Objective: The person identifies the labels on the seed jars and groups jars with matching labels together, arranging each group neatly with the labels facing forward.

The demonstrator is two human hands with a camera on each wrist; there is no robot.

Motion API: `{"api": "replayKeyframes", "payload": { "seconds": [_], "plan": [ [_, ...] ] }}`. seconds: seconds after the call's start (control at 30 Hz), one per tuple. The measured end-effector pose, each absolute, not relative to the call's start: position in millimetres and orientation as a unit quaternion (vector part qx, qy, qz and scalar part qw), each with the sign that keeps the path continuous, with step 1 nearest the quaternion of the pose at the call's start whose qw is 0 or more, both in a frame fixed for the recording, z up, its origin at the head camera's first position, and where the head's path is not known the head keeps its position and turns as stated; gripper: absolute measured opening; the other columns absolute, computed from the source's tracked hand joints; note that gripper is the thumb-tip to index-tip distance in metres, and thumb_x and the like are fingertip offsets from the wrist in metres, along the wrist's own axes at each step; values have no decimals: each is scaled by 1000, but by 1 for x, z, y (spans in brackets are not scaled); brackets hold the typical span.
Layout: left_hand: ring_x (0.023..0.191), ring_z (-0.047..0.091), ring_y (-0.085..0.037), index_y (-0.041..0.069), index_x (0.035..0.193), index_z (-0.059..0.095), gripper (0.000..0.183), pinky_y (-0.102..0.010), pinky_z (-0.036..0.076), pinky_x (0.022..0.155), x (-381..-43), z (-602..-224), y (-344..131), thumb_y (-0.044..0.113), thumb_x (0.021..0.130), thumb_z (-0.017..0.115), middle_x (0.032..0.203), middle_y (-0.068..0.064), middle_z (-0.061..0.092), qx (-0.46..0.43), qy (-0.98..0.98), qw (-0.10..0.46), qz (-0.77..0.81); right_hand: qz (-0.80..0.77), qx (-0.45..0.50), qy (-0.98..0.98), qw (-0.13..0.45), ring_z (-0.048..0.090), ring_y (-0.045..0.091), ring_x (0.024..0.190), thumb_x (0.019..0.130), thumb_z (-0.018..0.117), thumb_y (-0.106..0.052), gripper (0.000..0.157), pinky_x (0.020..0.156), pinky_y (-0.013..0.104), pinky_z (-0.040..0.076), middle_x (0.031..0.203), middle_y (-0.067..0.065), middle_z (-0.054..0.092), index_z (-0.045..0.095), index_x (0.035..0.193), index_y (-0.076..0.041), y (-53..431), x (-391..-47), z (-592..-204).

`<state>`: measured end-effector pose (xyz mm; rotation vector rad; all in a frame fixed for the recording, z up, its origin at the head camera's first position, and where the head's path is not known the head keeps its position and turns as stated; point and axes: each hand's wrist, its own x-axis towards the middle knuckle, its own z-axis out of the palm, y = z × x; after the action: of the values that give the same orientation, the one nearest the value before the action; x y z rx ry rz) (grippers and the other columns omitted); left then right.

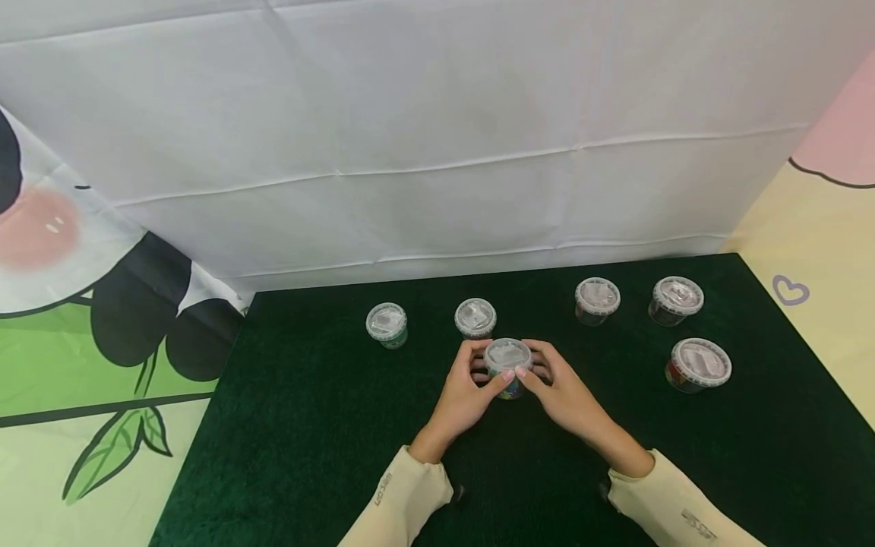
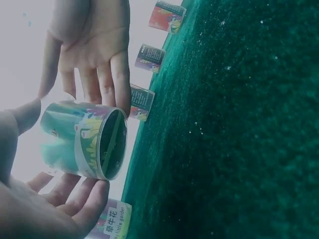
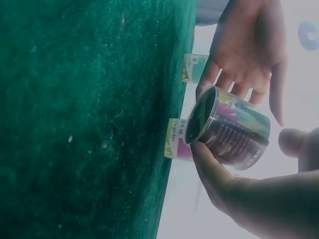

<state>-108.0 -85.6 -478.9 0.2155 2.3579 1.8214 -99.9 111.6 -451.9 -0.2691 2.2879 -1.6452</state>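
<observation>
Between my two hands, above the green cloth, is a small round can point(image 1: 509, 357) with a whitish lid and a colourful printed label. My left hand point(image 1: 465, 395) holds its left side, thumb at the front and fingers behind. The right hand point(image 1: 567, 395) grips it from the other side in the same way, the two thumb tips close together. In the left wrist view the can point(image 2: 65, 137) is tilted, its ringed, dark-looking base showing. A dark panel of text on the can point(image 3: 234, 142) shows in the right wrist view.
Just behind the held can stands another lidded can point(image 1: 475, 315), with one point(image 1: 386, 323) to its left. Farther right are a can point(image 1: 598, 298), a can point(image 1: 676, 298) and a nearer can point(image 1: 700, 363). White cloth point(image 1: 437, 213) hangs behind the green-covered table point(image 1: 294, 425).
</observation>
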Motion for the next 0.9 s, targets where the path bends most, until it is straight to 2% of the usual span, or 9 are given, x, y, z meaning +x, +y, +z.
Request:
{"api": "replayKeyframes", "payload": {
  "seconds": [0.23,0.37,0.5,0.6,0.73,0.8,0.9],
  "plan": [
    [129,55,-32,6,151,42,55,-51,50,108,-108,-475,-91,27,106,65,145,-16,52,83,792,89,598,-593,-94,781,172,49,46,142,112,50,-19,54,114,59,46,154,29,45,31,160,-2,115,-106,-455],
    [128,56,-32,8,149,45,45,-47,51,105,-110,-473,-97,25,109,58,145,-15,52,93,780,100,611,-617,-100,755,200,47,46,145,114,45,-21,56,117,57,44,157,30,43,26,163,-1,120,-109,-454],
    [128,58,-31,10,148,47,42,-43,52,104,-112,-471,-100,26,110,57,145,-14,54,94,772,114,618,-630,-108,735,229,41,47,148,115,44,-25,58,119,58,41,163,30,36,23,165,-3,125,-110,-452],
    [132,57,-32,9,152,45,47,-46,51,107,-113,-471,-102,28,110,56,148,-16,54,100,762,139,625,-633,-114,726,244,39,48,149,115,42,-27,59,119,57,41,165,29,33,23,166,-4,127,-109,-451],
    [143,50,-37,7,159,38,54,-54,43,118,-112,-473,-104,27,112,53,157,-18,49,111,742,173,639,-633,-125,721,250,39,48,149,116,39,-27,58,119,56,42,165,29,31,22,166,-4,128,-108,-453],
    [146,48,-37,6,161,36,55,-56,40,121,-112,-474,-104,26,112,52,159,-18,48,112,736,178,643,-635,-125,721,248,39,48,149,116,39,-26,57,119,56,42,165,29,31,22,166,-3,127,-108,-453],
    [144,50,-37,6,160,37,54,-56,42,119,-111,-473,-103,25,112,53,158,-18,49,109,737,168,646,-636,-117,724,239,40,47,148,116,40,-25,57,118,55,43,164,30,33,22,166,-4,126,-107,-453]
  ]
}}
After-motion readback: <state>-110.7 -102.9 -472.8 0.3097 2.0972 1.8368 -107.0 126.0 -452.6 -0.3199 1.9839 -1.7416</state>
